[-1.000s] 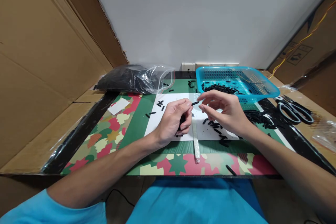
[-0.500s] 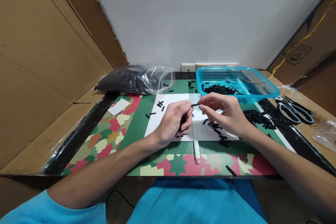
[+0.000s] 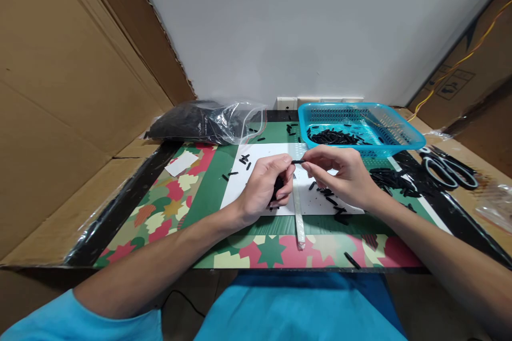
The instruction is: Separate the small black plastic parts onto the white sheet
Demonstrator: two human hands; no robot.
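Note:
Between my two hands is a small black stick-shaped piece (image 3: pixel 297 161). My left hand (image 3: pixel 269 184) pinches its left end with thumb and forefinger, while the other fingers curl round more black pieces (image 3: pixel 277 187) in the palm. At its right end, the thumb and fingertips of my right hand (image 3: pixel 340 170) close on the same piece. Under both hands lies a white sheet (image 3: pixel 236 192) scattered with loose black pieces (image 3: pixel 330 200). A thin tool with a whitish wrapped handle (image 3: pixel 298 218) rests on it, pointing away from me.
A blue plastic basket (image 3: pixel 404 143) holding black pieces stands at the back right. Near it are a pile of black pieces (image 3: pixel 394 182) and scissors (image 3: pixel 448 171). A clear zip bag (image 3: pixel 200 121) full of black material lies back left. Cardboard walls (image 3: pixel 80 37) flank the table.
My right hand has shifted very slightly, and the black piece between the fingers sits a little more level. Otherwise the scene looks the same.

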